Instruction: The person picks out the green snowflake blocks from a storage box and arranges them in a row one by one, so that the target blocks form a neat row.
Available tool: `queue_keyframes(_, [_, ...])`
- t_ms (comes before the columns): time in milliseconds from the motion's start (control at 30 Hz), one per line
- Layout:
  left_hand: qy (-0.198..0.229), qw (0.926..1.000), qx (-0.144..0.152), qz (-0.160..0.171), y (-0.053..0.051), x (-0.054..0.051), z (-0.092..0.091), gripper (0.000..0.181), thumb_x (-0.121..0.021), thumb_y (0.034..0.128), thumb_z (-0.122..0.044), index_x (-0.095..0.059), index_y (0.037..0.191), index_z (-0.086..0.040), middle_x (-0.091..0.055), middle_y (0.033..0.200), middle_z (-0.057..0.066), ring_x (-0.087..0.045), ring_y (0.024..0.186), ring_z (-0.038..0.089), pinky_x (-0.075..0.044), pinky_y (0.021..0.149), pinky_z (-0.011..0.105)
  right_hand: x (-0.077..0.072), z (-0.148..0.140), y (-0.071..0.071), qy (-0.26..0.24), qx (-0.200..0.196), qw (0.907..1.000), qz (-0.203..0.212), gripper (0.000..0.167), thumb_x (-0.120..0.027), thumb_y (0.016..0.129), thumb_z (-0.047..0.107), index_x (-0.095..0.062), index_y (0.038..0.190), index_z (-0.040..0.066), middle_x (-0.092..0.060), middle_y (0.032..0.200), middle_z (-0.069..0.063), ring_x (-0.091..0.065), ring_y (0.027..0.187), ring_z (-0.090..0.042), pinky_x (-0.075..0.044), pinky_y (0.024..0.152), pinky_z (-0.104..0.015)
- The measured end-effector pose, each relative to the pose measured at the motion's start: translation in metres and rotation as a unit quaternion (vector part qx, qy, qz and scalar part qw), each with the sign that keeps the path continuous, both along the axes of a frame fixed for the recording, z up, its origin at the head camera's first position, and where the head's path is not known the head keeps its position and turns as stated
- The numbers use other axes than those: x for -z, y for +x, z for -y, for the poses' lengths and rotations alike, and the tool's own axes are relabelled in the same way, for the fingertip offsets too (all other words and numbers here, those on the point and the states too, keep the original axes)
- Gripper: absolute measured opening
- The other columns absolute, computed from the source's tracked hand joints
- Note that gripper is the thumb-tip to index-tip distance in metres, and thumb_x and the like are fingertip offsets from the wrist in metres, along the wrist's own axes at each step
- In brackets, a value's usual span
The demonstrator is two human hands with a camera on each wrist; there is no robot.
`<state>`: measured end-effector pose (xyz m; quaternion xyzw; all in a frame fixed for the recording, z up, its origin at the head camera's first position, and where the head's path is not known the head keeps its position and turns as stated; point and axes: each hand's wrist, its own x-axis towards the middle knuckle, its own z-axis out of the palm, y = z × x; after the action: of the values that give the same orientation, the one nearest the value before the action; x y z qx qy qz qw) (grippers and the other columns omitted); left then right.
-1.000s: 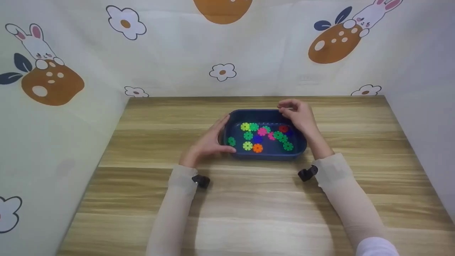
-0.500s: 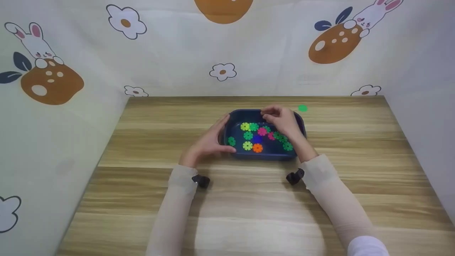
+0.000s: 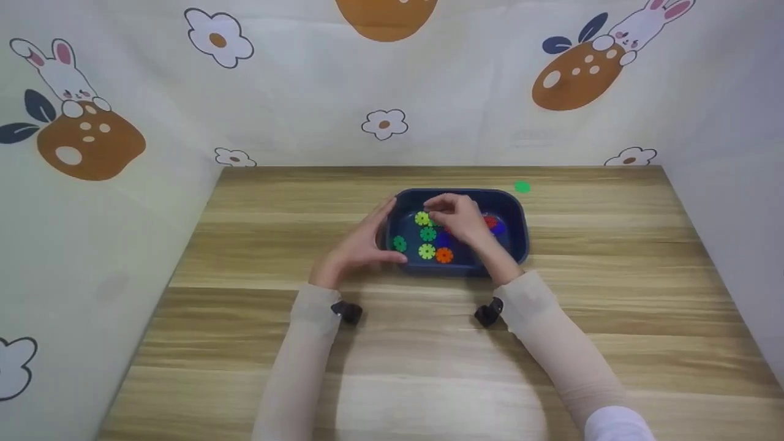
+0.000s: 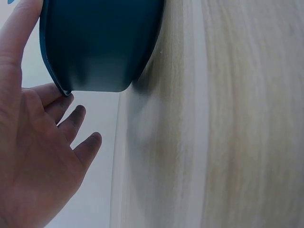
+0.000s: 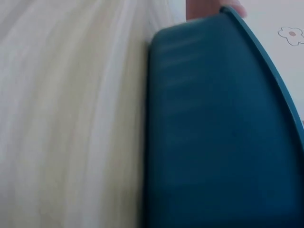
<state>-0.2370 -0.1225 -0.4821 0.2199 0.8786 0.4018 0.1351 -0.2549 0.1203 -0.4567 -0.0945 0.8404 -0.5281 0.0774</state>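
A dark blue plastic basin (image 3: 519, 245) holds several small notched discs like snowflake building pieces. Around its left end my left hand (image 3: 361, 242) grips the rim, thumb at the near corner and fingers at the far one. The left wrist view shows that hand (image 4: 38, 156) against the basin's outer wall (image 4: 102, 47). My right hand (image 3: 462, 220) is over the basin, fingers bent and thumb apart, beside a yellow disc (image 3: 422, 218); no piece shows in it. Its wrist view has only the basin's side (image 5: 218, 123) and a left-hand digit (image 5: 204, 8).
A green disc (image 3: 522, 187) lies on the wooden table (image 3: 429, 367), behind the basin's far right corner. Inside the basin are an orange disc (image 3: 444, 255), another yellow one (image 3: 427, 251) and a red one (image 3: 490, 222). A patterned curtain (image 3: 306, 92) hangs behind the table.
The right hand has moved left from the basin's far right corner to above its middle. A green disc has come into view on the table there. The left hand has not moved.
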Motion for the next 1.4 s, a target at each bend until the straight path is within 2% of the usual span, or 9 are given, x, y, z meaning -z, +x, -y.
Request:
queue_keyframes(100, [0.0, 1.0, 0.004, -0.002, -0.001, 0.0, 0.0, 0.115, -0.085, 0.0779, -0.037, -0.007, 0.162, -0.026, -0.004, 0.17, 0.007, -0.01, 0.157, 0.027, -0.015, 0.127, 0.052, 0.004, 0.005, 0.002, 0.004, -0.011, 0.9999, 0.002, 0.024, -0.065, 0.095, 0.01, -0.071, 0.116, 0.001, -0.073, 0.119, -0.017, -0.071, 0.107, -0.03, -0.057, 0.096, -0.039])
queue_keyframes(267, [0.003, 0.9999, 0.01, -0.002, -0.002, 0.0, -0.001, 0.115, -0.086, 0.0772, -0.037, -0.008, 0.162, -0.023, -0.004, 0.17, 0.007, -0.01, 0.157, 0.028, -0.014, 0.127, 0.052, 0.008, 0.012, 0.004, 0.021, -0.028, 0.9993, 0.008, 0.026, -0.067, 0.093, 0.01, -0.071, 0.117, 0.001, -0.073, 0.119, -0.017, -0.071, 0.106, -0.03, -0.059, 0.092, -0.039])
queue_keyframes(467, [0.004, 0.9999, 0.014, 0.001, -0.003, -0.001, -0.002, 0.115, -0.086, 0.0776, -0.035, -0.009, 0.162, -0.021, -0.005, 0.17, 0.005, -0.009, 0.157, 0.027, -0.013, 0.127, 0.051, 0.01, 0.02, 0.004, 0.039, -0.047, 0.998, 0.014, 0.028, -0.069, 0.092, 0.01, -0.071, 0.119, 0.002, -0.072, 0.121, -0.016, -0.07, 0.11, -0.03, -0.057, 0.096, -0.042])
queue_keyframes(600, [-0.002, 0.9998, 0.018, -0.001, -0.004, -0.001, -0.002, 0.117, -0.084, 0.0765, -0.047, -0.008, 0.162, -0.022, -0.005, 0.17, 0.004, -0.008, 0.157, 0.026, -0.013, 0.128, 0.05, 0.012, 0.025, 0.004, 0.042, -0.065, 0.9968, 0.019, 0.03, -0.068, 0.092, 0.009, -0.069, 0.121, 0.0, -0.07, 0.123, -0.018, -0.067, 0.115, -0.031, -0.054, 0.101, -0.043])
queue_keyframes(700, [-0.001, 0.9997, 0.024, -0.005, -0.005, -0.001, -0.001, 0.12, -0.082, 0.0746, -0.054, -0.008, 0.162, -0.021, -0.005, 0.17, 0.004, -0.007, 0.157, 0.026, -0.013, 0.128, 0.05, 0.013, 0.028, 0.004, 0.051, -0.081, 0.9948, 0.035, 0.032, -0.068, 0.092, 0.009, -0.067, 0.124, 0.0, -0.068, 0.126, -0.018, -0.065, 0.117, -0.031, -0.053, 0.102, -0.043])
queue_keyframes(900, [0.002, 0.9996, 0.027, -0.006, -0.004, 0.0, 0.002, 0.119, -0.083, 0.076, -0.051, -0.007, 0.162, -0.02, -0.003, 0.17, 0.003, -0.006, 0.157, 0.026, -0.014, 0.127, 0.049, 0.016, 0.034, 0.005, 0.069, -0.132, 0.9866, 0.068, 0.041, -0.066, 0.09, 0.006, -0.061, 0.13, -0.002, -0.064, 0.132, -0.021, -0.063, 0.115, -0.03, -0.054, 0.098, -0.042])
queue_keyframes(1133, [0.003, 0.9998, 0.02, 0.005, -0.004, 0.002, 0.003, 0.118, -0.083, 0.0764, -0.05, -0.006, 0.162, -0.023, -0.002, 0.171, 0.003, -0.006, 0.157, 0.027, -0.015, 0.127, 0.051, 0.021, 0.041, 0.007, 0.088, -0.149, 0.9828, 0.065, 0.038, -0.066, 0.089, 0.001, -0.062, 0.127, -0.005, -0.068, 0.121, -0.022, -0.066, 0.104, -0.028, -0.057, 0.089, -0.036])
queue_keyframes(1267, [0.009, 0.9997, 0.022, -0.005, -0.005, 0.002, 0.004, 0.121, -0.082, 0.0735, -0.057, -0.008, 0.162, -0.019, -0.003, 0.17, 0.007, -0.006, 0.157, 0.029, -0.014, 0.127, 0.049, 0.023, 0.043, 0.007, 0.104, -0.162, 0.9799, 0.052, 0.033, -0.068, 0.089, 0.003, -0.064, 0.121, -0.005, -0.071, 0.109, -0.021, -0.067, 0.093, -0.024, -0.057, 0.083, -0.03])
queue_keyframes(1400, [0.014, 0.9994, 0.028, -0.013, -0.005, 0.003, 0.004, 0.125, -0.08, 0.0703, -0.065, -0.009, 0.162, -0.016, -0.004, 0.17, 0.009, -0.006, 0.157, 0.029, -0.014, 0.127, 0.05, 0.023, 0.042, 0.009, 0.129, -0.181, 0.9743, 0.036, 0.026, -0.069, 0.088, 0.002, -0.067, 0.114, -0.004, -0.072, 0.104, -0.019, -0.068, 0.091, -0.023, -0.058, 0.084, -0.032])
